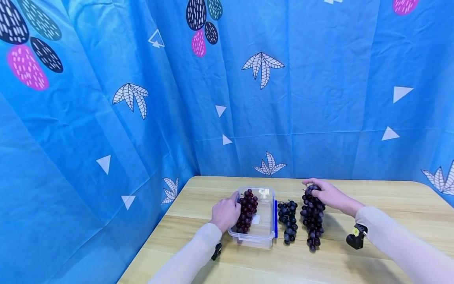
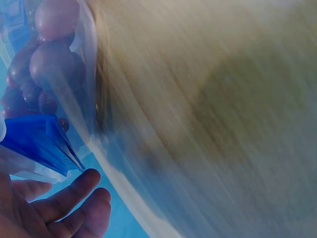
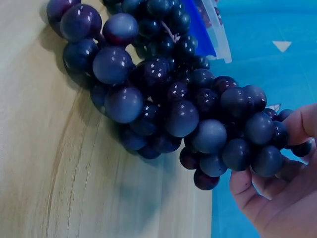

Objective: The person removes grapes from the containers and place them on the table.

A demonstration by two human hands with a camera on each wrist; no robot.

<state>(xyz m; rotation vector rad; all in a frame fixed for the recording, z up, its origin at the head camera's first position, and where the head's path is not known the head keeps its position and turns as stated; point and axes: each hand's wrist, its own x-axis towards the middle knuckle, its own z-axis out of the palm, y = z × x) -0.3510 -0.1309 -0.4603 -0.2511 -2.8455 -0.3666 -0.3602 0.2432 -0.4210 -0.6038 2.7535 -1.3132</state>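
Note:
My right hand point(image 1: 332, 194) holds the top end of a long bunch of dark purple grapes point(image 1: 313, 221); in the right wrist view its fingers and thumb curl round the end grapes. The bunch's lower end reaches toward the near side of the table. At the left side of a clear plastic container point(image 1: 264, 236), my left hand point(image 1: 226, 213) touches the wall beside a blue clip point(image 2: 37, 136), its visible fingers loosely extended. Inside the container a bunch of red grapes point(image 1: 247, 211) lies along the left. A smaller bunch of blackish grapes point(image 1: 288, 221) lies between container and purple bunch.
A blue clip flap point(image 1: 276, 219) hangs on the container's right side. Everything stands on a light wooden table point(image 1: 386, 197) with rounded far corners. Behind it and to the left hangs a blue patterned curtain point(image 1: 319, 98). A small white label point(image 1: 255, 219) shows in the container.

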